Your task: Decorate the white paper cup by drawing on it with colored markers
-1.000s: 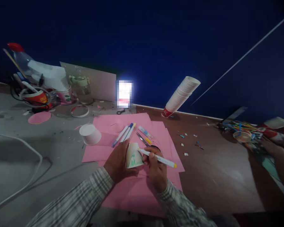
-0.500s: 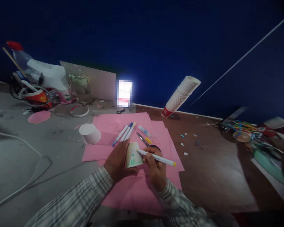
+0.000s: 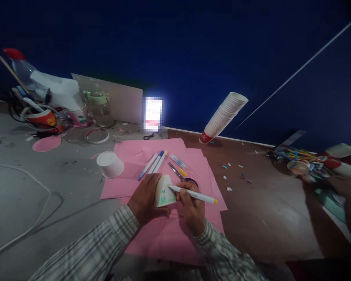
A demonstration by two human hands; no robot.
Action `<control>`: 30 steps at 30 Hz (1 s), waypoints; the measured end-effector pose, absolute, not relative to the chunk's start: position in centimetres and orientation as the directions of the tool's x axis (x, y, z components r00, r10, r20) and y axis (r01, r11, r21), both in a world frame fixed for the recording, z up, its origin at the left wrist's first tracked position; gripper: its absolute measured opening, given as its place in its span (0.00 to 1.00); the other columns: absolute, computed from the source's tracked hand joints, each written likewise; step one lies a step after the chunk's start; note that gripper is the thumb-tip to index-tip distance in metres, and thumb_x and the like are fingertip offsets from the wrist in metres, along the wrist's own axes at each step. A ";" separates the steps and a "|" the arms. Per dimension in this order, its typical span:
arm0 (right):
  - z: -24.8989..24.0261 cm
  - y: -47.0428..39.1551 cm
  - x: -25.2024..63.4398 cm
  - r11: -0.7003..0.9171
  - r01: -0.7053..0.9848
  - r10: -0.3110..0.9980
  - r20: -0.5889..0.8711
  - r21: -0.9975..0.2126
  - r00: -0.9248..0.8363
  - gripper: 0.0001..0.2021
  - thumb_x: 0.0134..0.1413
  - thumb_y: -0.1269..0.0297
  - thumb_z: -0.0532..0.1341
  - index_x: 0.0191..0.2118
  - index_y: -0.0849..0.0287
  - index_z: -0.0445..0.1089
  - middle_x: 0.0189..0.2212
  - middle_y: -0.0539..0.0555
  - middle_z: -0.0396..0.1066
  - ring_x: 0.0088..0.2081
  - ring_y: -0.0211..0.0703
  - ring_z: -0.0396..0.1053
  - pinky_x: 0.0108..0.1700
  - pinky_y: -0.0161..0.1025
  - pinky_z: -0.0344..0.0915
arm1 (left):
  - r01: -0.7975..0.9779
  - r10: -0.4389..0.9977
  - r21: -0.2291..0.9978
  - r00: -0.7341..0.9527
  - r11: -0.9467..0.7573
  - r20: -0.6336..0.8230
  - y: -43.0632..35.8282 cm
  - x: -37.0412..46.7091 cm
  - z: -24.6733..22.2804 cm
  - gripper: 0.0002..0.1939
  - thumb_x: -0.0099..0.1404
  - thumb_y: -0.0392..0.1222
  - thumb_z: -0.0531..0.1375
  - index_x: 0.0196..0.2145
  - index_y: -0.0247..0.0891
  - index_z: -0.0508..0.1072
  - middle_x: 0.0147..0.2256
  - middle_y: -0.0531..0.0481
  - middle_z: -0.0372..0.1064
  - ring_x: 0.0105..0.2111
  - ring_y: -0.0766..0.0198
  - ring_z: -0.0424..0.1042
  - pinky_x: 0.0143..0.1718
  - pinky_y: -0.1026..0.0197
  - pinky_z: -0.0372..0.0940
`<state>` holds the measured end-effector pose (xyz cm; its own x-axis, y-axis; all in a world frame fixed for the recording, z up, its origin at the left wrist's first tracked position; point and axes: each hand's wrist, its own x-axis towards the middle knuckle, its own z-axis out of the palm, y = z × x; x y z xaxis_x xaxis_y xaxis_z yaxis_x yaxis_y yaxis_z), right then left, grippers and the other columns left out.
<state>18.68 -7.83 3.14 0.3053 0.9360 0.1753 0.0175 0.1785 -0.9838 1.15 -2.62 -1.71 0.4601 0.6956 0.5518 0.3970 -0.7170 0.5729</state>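
My left hand (image 3: 146, 198) is wrapped round the left side of an upturned paper cup (image 3: 165, 191), which carries green drawn grass and plant shapes. Between the fingers of my right hand (image 3: 190, 207) is a white marker (image 3: 197, 195) with a yellow end, its tip at the cup's upper right side. Under both hands lie sheets of pink paper (image 3: 175, 238). Just beyond the cup are several capped markers (image 3: 152, 166), open scissors (image 3: 176, 171), a yellow marker cap (image 3: 183, 172) and a clear glue tube (image 3: 178, 161).
An upturned white cup (image 3: 110, 164) stands left of the paper. A tall leaning stack of paper cups (image 3: 224, 117) is at the back. Containers and a glass jar (image 3: 98, 111) line the back left. Another person's arm (image 3: 346, 199) and craft clutter (image 3: 300, 160) are at the right.
My hands, the cup and the marker are almost where they were, with the tip still at the cup. At the right, the other person's arm has reached further into view.
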 end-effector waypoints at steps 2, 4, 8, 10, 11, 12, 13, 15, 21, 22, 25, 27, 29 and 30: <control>3.1 -7.8 18.7 0.186 0.025 0.935 0.185 -0.982 0.304 0.15 0.65 0.48 0.64 0.37 0.56 0.75 0.21 0.48 0.67 0.23 0.41 0.65 0.26 0.37 0.64 | 0.393 0.697 0.578 0.450 -0.716 0.558 -2.7 1.2 -1.7 0.61 0.49 0.68 0.76 0.69 0.35 0.57 0.55 0.30 0.71 0.54 0.35 0.75 0.56 0.31 0.72; 3.2 -7.7 18.6 0.198 0.037 0.931 0.199 -0.980 0.305 0.15 0.65 0.48 0.64 0.36 0.56 0.75 0.21 0.48 0.67 0.23 0.41 0.64 0.26 0.37 0.63 | 0.400 0.706 0.583 0.446 -0.707 0.551 -2.7 1.3 -1.8 0.61 0.49 0.68 0.77 0.69 0.36 0.58 0.55 0.30 0.71 0.54 0.34 0.74 0.56 0.31 0.72; 3.1 -7.7 18.7 0.208 0.051 0.927 0.214 -0.977 0.308 0.16 0.64 0.47 0.64 0.36 0.56 0.75 0.21 0.47 0.66 0.23 0.40 0.63 0.26 0.37 0.63 | 0.402 0.719 0.600 0.450 -0.692 0.529 -2.7 1.3 -1.8 0.63 0.45 0.70 0.77 0.68 0.37 0.59 0.55 0.31 0.71 0.54 0.33 0.74 0.55 0.29 0.72; 3.1 -7.7 18.7 0.211 0.051 0.927 0.216 -0.976 0.305 0.17 0.64 0.47 0.64 0.36 0.56 0.75 0.20 0.47 0.66 0.22 0.40 0.62 0.25 0.36 0.62 | 0.393 0.718 0.604 0.453 -0.693 0.529 -2.7 1.2 -1.8 0.64 0.43 0.72 0.76 0.68 0.37 0.60 0.55 0.31 0.71 0.54 0.33 0.74 0.56 0.29 0.72; 3.1 -7.6 18.7 0.211 0.050 0.927 0.216 -0.976 0.305 0.17 0.64 0.47 0.64 0.35 0.56 0.75 0.20 0.47 0.65 0.22 0.39 0.62 0.25 0.36 0.62 | 0.389 0.713 0.601 0.453 -0.698 0.534 -2.6 1.2 -1.8 0.65 0.42 0.74 0.75 0.68 0.36 0.60 0.55 0.30 0.71 0.54 0.32 0.74 0.56 0.29 0.72; 3.1 -7.6 18.8 0.212 0.050 0.928 0.217 -0.976 0.304 0.17 0.64 0.47 0.64 0.35 0.57 0.75 0.20 0.47 0.65 0.22 0.39 0.62 0.24 0.36 0.62 | 0.386 0.707 0.596 0.455 -0.705 0.542 -2.6 1.2 -1.8 0.66 0.42 0.75 0.75 0.68 0.35 0.60 0.55 0.30 0.71 0.53 0.33 0.74 0.56 0.30 0.72; 3.1 -7.6 18.8 0.212 0.050 0.928 0.217 -0.976 0.302 0.17 0.64 0.47 0.64 0.35 0.57 0.75 0.20 0.47 0.65 0.22 0.39 0.61 0.24 0.35 0.62 | 0.382 0.700 0.589 0.458 -0.712 0.548 -2.6 1.2 -1.8 0.67 0.42 0.76 0.74 0.68 0.34 0.60 0.55 0.29 0.71 0.53 0.33 0.74 0.56 0.30 0.72; 3.1 -7.6 18.8 0.215 0.048 0.929 0.219 -0.975 0.297 0.16 0.65 0.48 0.64 0.36 0.57 0.75 0.20 0.47 0.65 0.22 0.38 0.61 0.24 0.35 0.61 | 0.377 0.689 0.580 0.471 -0.722 0.551 -2.5 1.1 -1.8 0.67 0.42 0.77 0.73 0.68 0.33 0.59 0.55 0.29 0.71 0.53 0.34 0.74 0.56 0.30 0.72; 3.0 -7.5 18.7 0.234 0.047 0.926 0.237 -0.971 0.294 0.15 0.65 0.49 0.63 0.36 0.57 0.74 0.20 0.46 0.63 0.21 0.37 0.59 0.23 0.34 0.60 | 0.387 0.692 0.578 0.478 -0.718 0.540 -2.6 1.1 -1.9 0.66 0.44 0.74 0.75 0.68 0.33 0.59 0.56 0.29 0.70 0.54 0.33 0.74 0.57 0.30 0.72; 2.9 -7.5 18.7 0.233 0.050 0.926 0.237 -0.971 0.294 0.15 0.65 0.49 0.63 0.36 0.57 0.74 0.20 0.46 0.63 0.21 0.37 0.59 0.23 0.34 0.60 | 0.386 0.690 0.575 0.476 -0.721 0.545 -2.6 1.1 -1.9 0.66 0.44 0.74 0.75 0.68 0.33 0.59 0.55 0.29 0.70 0.54 0.33 0.74 0.57 0.30 0.72; 2.7 -7.5 18.8 0.239 0.056 0.922 0.245 -0.969 0.299 0.16 0.66 0.49 0.63 0.37 0.56 0.75 0.21 0.46 0.64 0.22 0.38 0.60 0.24 0.34 0.61 | 0.385 0.681 0.563 0.466 -0.731 0.565 -2.6 1.2 -1.9 0.66 0.44 0.74 0.75 0.69 0.33 0.58 0.56 0.28 0.70 0.54 0.33 0.73 0.58 0.30 0.71; 2.7 -7.5 18.8 0.245 0.068 0.921 0.254 -0.967 0.295 0.16 0.66 0.48 0.62 0.37 0.56 0.75 0.21 0.46 0.64 0.22 0.38 0.61 0.24 0.34 0.61 | 0.385 0.685 0.569 0.466 -0.727 0.560 -2.7 1.2 -1.8 0.67 0.43 0.73 0.75 0.69 0.33 0.58 0.56 0.28 0.70 0.55 0.33 0.74 0.58 0.30 0.71; 2.7 -7.5 18.8 0.245 0.076 0.923 0.256 -0.967 0.286 0.16 0.67 0.49 0.62 0.37 0.56 0.74 0.21 0.46 0.64 0.22 0.38 0.61 0.24 0.35 0.61 | 0.390 0.697 0.580 0.469 -0.715 0.543 -2.7 1.2 -1.7 0.67 0.41 0.73 0.76 0.68 0.33 0.59 0.56 0.29 0.70 0.54 0.33 0.74 0.58 0.30 0.71; 2.7 -7.5 18.9 0.241 0.077 0.925 0.253 -0.967 0.282 0.16 0.67 0.48 0.62 0.37 0.56 0.74 0.21 0.46 0.64 0.21 0.38 0.60 0.24 0.35 0.61 | 0.395 0.702 0.583 0.469 -0.709 0.536 -2.7 1.2 -1.7 0.67 0.40 0.73 0.77 0.68 0.33 0.60 0.55 0.29 0.71 0.54 0.33 0.74 0.58 0.30 0.71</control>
<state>18.86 -7.51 2.74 0.2825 0.9253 0.2532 0.0767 0.2413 -0.9674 1.18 -2.67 -1.73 0.4685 0.7021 0.5362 0.3954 -0.7094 0.5834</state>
